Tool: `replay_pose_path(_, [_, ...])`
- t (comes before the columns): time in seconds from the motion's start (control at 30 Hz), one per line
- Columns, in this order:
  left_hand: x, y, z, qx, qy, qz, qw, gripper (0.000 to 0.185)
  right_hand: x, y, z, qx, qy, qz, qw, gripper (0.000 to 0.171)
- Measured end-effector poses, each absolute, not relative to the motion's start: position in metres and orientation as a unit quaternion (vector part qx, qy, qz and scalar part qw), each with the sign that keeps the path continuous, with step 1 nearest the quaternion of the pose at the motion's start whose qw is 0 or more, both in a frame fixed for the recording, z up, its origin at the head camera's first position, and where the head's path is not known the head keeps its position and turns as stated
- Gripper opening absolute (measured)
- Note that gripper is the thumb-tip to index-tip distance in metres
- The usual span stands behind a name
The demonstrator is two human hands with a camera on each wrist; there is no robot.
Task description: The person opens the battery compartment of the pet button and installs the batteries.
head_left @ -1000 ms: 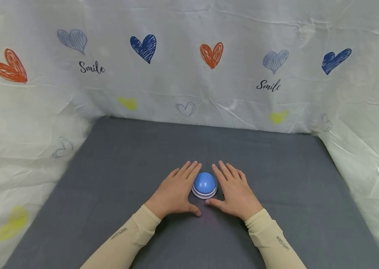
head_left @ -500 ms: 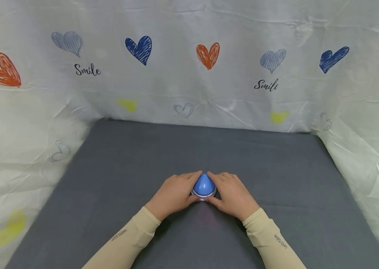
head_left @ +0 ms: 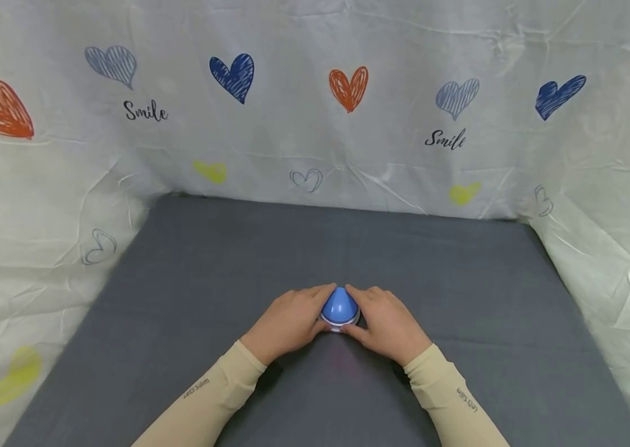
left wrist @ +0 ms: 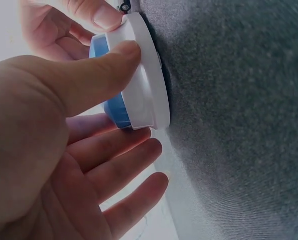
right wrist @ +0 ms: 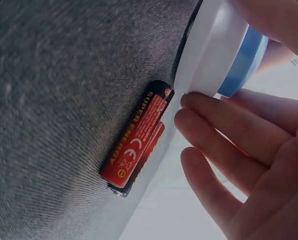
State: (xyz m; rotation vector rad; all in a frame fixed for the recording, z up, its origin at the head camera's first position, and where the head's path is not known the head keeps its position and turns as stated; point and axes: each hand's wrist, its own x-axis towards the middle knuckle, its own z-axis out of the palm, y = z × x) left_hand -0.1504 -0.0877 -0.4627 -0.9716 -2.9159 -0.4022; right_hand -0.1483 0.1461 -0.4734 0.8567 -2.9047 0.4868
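One blue dome light (head_left: pixel 340 305), two red batteries (right wrist: pixel 136 142), and two hands on one grey cloth (head_left: pixel 460 273).

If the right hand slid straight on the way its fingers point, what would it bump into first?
Probably the left hand: the right hand points leftward round the blue dome's far side, fingertips nearly meeting there.

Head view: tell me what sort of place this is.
Probably a staged tabletop recording booth, not a lived-in room: a grey cloth covers the flat surface, and a creased white sheet printed with hearts and "Smile" walls it on three sides.
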Motion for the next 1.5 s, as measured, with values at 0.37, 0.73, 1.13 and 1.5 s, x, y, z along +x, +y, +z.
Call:
replay_pose_path(0.37, [-0.155,-0.089,-0.456,-0.263,-0.925,-0.254,-0.103,0.071,-0.15,0.149,-0.464,0.289,-0.938,0.187,0.03,0.07])
replay_pose_path(0.73, [-0.157,-0.09,-0.453,-0.239,-0.904,-0.322,-0.15,0.069,-0.152,0.152,-0.468,0.297,-0.937,0.181,0.032,0.076])
replay_pose_path(1.13, [-0.159,-0.09,-0.454,-0.209,-0.892,-0.364,-0.168,0.067,-0.15,0.155,-0.463,0.297,-0.934,0.189,0.056,0.066])
replay_pose_path(1.5, [-0.159,-0.091,-0.45,-0.202,-0.888,-0.385,-0.151,0.071,-0.153,0.159,-0.463,0.294,-0.933,0.19,0.083,0.055])
